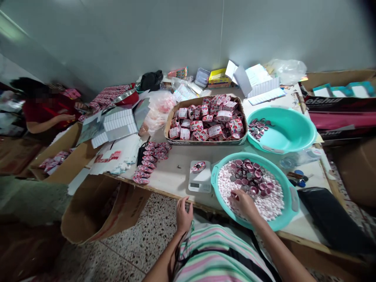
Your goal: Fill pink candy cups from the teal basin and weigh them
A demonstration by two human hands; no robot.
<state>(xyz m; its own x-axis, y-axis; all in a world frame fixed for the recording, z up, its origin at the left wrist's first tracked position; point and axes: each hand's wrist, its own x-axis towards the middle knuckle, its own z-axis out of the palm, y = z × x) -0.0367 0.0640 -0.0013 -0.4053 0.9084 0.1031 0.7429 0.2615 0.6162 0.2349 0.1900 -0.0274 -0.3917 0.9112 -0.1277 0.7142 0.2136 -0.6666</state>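
Note:
My right hand (244, 201) reaches into the near turquoise basin (216, 176), its fingers pinched at the white pellets (273, 209); what they hold, if anything, is hidden. A heap of small round dark-red and silver caps (248, 172) lies on the pellets. By the table's front edge rests my left hand (184, 214), holding nothing, its fingers apart. Just beyond it stands a white digital scale (200, 187) bearing one red-and-white printed packet (198, 167). Further left, similar packets (147, 162) lie in rows on the table.
Behind the scale, a cardboard tray (205, 142) is heaped with printed packets. A second turquoise basin (290, 125) holds more caps. A black case (326, 215) and a clear bottle (299, 158) lie right. Another person (49, 109) sits far left near open cartons (96, 211).

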